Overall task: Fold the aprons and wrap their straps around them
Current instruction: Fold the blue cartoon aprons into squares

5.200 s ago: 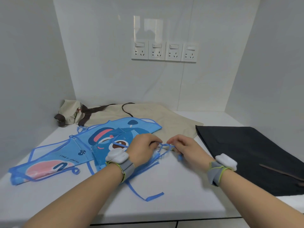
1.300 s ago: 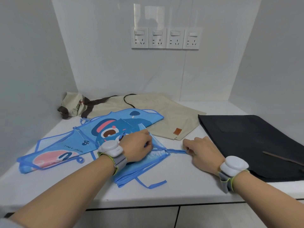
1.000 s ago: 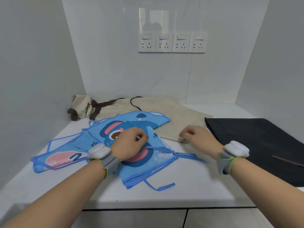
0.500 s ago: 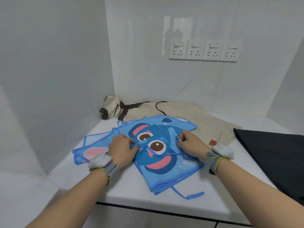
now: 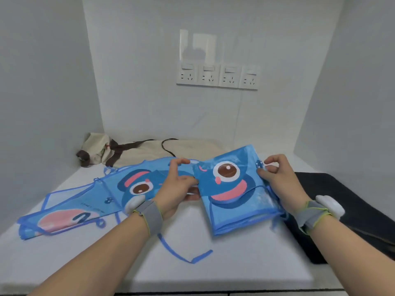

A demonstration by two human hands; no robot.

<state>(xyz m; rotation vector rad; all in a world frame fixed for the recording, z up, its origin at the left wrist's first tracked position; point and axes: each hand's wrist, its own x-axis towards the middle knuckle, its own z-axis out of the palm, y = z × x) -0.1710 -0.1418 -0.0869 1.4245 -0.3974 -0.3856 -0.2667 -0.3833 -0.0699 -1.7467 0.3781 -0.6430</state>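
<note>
White bench (image 5: 235, 272) in a white-walled alcove, both hands holding a folded blue apron (image 5: 237, 189) up over it

Left hand (image 5: 177, 189) pinches the folded apron's left edge with curled fingers and thumb; right hand (image 5: 275, 178) grips its right edge the same way. One blue strap (image 5: 183, 253) trails down onto the bench in front. To the left a second blue apron (image 5: 85, 204) lies spread flat; behind it lies a beige apron (image 5: 136, 150) with brown straps, and a black apron (image 5: 346, 208) lies along the right side. Four wall sockets (image 5: 217, 77) sit in a row on the back wall
</note>
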